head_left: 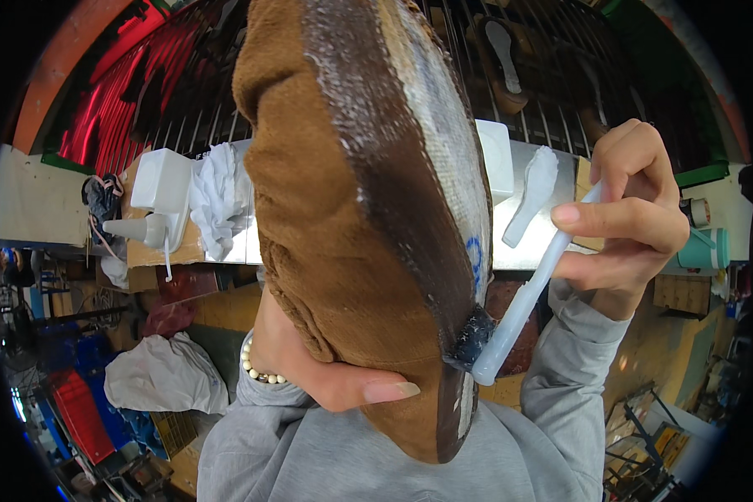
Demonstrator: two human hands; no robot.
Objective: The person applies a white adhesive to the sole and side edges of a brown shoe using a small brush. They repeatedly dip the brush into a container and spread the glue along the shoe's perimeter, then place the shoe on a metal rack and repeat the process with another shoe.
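Brown shoe (343, 209) gripped underneath by left hand (326, 368); right hand (627, 209) pinches brush (527, 289), bristles touching sole edge. Risk: glue smearing onto suede if tip slips.

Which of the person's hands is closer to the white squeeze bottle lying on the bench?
Left. The left hand grips the brown shoe below and right of the squeeze bottle; the right hand, holding a white brush, is far across the picture.

Shoe (351, 209) held up at centre, left hand (309, 368) under it, right hand (627, 209) to its right with brush (527, 293) touching the sole edge, bench (527, 243) behind (squeeze bottle (138, 227), rag (217, 201) at left), rack (519, 67) probably beyond.
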